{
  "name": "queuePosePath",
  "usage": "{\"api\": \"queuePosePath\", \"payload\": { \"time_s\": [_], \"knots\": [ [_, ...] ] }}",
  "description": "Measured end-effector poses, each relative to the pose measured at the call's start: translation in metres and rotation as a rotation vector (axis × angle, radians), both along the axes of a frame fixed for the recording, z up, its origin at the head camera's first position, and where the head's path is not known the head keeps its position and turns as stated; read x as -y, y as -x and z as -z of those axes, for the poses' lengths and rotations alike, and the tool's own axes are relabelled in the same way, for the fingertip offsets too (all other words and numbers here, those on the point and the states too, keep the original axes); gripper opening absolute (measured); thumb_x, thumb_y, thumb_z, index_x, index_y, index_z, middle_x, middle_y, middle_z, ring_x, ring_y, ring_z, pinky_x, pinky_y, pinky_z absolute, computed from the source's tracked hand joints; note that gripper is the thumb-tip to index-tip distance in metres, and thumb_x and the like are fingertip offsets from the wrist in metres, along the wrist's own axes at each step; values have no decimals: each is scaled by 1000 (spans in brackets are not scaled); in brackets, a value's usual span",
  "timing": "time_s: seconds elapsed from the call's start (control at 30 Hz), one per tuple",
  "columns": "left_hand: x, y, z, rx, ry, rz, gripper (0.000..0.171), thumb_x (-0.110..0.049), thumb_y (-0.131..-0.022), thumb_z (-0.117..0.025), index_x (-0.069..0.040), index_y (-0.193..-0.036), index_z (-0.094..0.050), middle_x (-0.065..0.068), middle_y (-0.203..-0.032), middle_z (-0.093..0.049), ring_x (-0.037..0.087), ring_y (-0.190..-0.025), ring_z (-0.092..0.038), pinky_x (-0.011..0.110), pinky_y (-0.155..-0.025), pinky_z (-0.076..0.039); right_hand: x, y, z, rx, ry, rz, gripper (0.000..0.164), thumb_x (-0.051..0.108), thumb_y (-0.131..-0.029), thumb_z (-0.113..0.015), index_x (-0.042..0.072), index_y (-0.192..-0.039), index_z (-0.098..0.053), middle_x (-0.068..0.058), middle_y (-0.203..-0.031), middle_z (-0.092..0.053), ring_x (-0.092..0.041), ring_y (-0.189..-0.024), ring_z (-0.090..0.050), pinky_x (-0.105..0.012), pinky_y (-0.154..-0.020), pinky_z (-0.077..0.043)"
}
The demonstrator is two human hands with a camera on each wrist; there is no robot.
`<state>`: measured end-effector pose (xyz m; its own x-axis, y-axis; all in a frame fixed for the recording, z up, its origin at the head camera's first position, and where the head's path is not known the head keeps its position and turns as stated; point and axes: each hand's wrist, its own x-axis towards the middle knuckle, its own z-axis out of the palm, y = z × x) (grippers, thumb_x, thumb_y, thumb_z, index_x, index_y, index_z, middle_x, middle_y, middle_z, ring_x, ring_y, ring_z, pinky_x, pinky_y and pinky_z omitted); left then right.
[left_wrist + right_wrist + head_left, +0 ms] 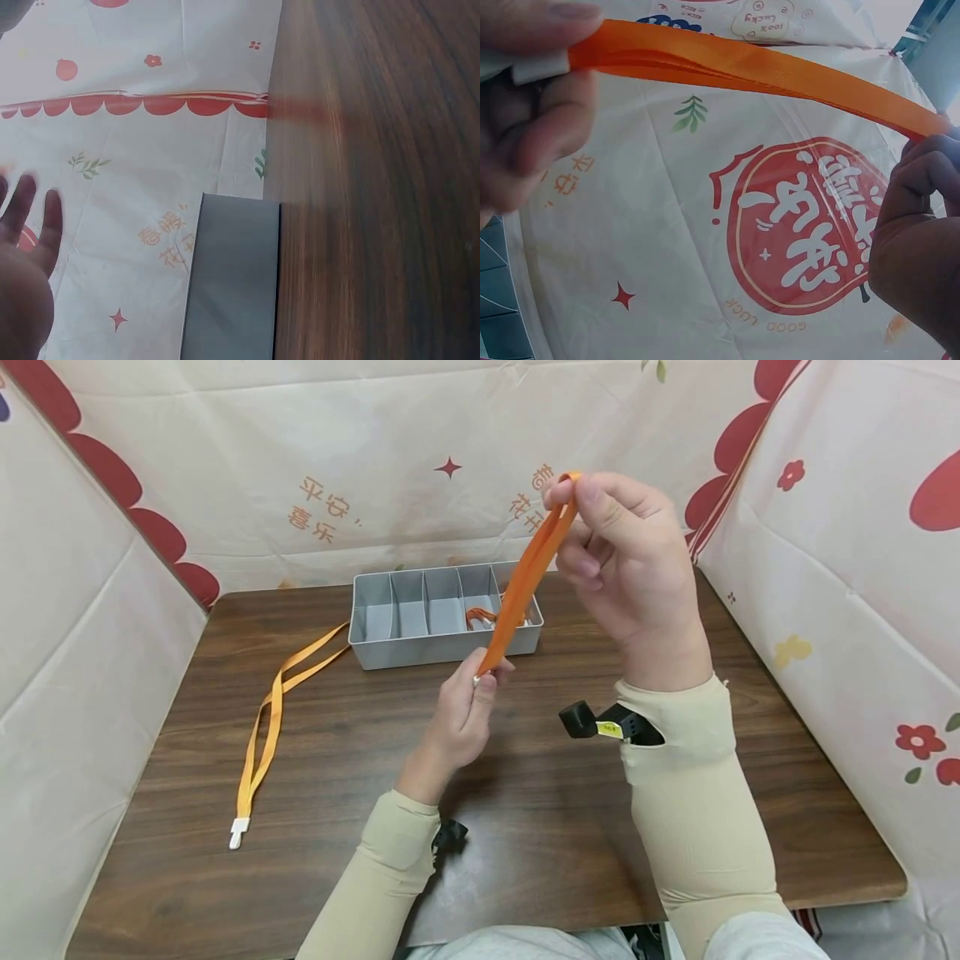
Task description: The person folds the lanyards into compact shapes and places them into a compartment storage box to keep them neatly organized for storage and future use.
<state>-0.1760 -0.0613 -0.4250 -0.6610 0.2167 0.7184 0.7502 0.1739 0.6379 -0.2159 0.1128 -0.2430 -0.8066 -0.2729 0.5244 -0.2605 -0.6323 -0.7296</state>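
Left hand [459,720] and right hand [633,564] pinch opposite ends of a flat, folded orange fabric lanyard [523,585].

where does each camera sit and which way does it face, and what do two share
Head: on the head, facing forward and down at table, tray and orange lanyard; left hand, right hand and sleeves show.
Left wrist: on that wrist, facing backdrop, tray and table, sideways; part of the left hand shows.
Right wrist: on that wrist, facing the backdrop, sideways; both hands show, holding the lanyard.
Shared: head and right wrist both show the orange lanyard.
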Motion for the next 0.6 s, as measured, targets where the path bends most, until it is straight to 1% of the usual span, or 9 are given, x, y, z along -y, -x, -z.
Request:
{"api": "queuePosePath", "payload": {
  "time_s": [0.1, 0.17, 0.23, 0.33, 0.37, 0.43, 0.5, 0.6],
  "knots": [
    [-1, 1, -1, -58, -84, -30, 58, -40, -116, -29, 10, -122, -58, 19, -89, -59, 26, -78, -54, 31, -72, -47, -1, 1, 0, 43, 79, -30, 15, 8, -98, -74, -7, -95, -78, -12, -94, -73, -14, -48, -26, -21, -50, -15],
    [-2, 2, -2, -96, -128, -44, 55, -36, -117, -30, 12, -125, -55, 19, -85, -60, 29, -77, -56, 32, -71, -47, -2, 2, -1, 66, 117, -50, 16, 4, -101, -69, -9, -96, -77, -14, -94, -74, -14, -47, -26, -20, -48, -15],
    [-3, 3, -2, -122, -149, -52, 50, -32, -117, -30, 12, -128, -51, 18, -82, -61, 29, -74, -56, 34, -71, -48, -3, 2, 0, 79, 147, -74, 18, 2, -103, -65, -11, -97, -76, -16, -95, -75, -14, -45, -27, -21, -46, -15],
    [-4, 3, -3, -137, -135, -70, 42, -28, -118, -30, 10, -132, -42, 17, -82, -63, 28, -76, -59, 39, -74, -51, -4, 3, 1, 76, 171, -93, 20, 1, -104, -62, -12, -98, -75, -18, -96, -77, -14, -44, -29, -21, -44, -15],
    [-4, 2, -2, -136, -126, -76, 40, -27, -118, -30, 9, -132, -39, 17, -82, -64, 27, -78, -59, 40, -74, -51, -4, 3, 2, 75, 175, -95, 19, 1, -104, -63, -12, -98, -75, -18, -96, -77, -14, -44, -29, -21, -44, -15],
    [-4, 2, -2, -136, -108, -92, 35, -26, -118, -30, 7, -130, -36, 17, -84, -64, 24, -75, -57, 38, -71, -49, -4, 3, 3, 69, 172, -88, 18, 1, -103, -64, -12, -97, -75, -18, -96, -77, -14, -43, -29, -21, -44, -16],
    [-5, 1, -2, -142, -101, -105, 30, -24, -117, -31, 5, -125, -36, 17, -85, -64, 23, -76, -56, 36, -69, -46, -3, 2, 3, 61, 163, -77, 17, 1, -102, -66, -12, -97, -75, -18, -95, -77, -14, -43, -28, -21, -44, -17],
    [-5, 1, -1, -157, -114, -112, 26, -21, -117, -33, 4, -118, -38, 19, -87, -65, 25, -77, -57, 36, -69, -48, -3, 2, 3, 41, 146, -62, 17, 1, -101, -68, -12, -95, -75, -18, -94, -76, -15, -43, -28, -22, -44, -19]
  ]
}}
